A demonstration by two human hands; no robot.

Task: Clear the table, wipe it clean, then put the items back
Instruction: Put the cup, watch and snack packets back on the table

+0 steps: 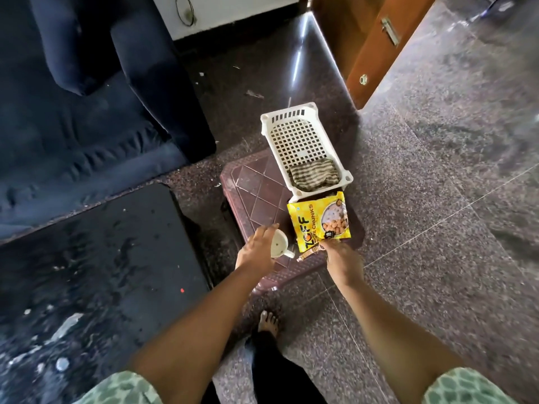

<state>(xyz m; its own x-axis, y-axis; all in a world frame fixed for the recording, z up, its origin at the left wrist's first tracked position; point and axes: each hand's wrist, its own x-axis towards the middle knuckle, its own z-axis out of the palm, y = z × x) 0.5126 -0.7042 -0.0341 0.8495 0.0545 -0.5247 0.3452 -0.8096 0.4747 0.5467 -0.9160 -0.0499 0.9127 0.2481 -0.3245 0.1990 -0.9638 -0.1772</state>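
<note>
The cup stands at the near left of the table, right under the open, empty left hand, the nearer one. The right hand touches the packet's near edge; its grip I cannot tell.
</note>
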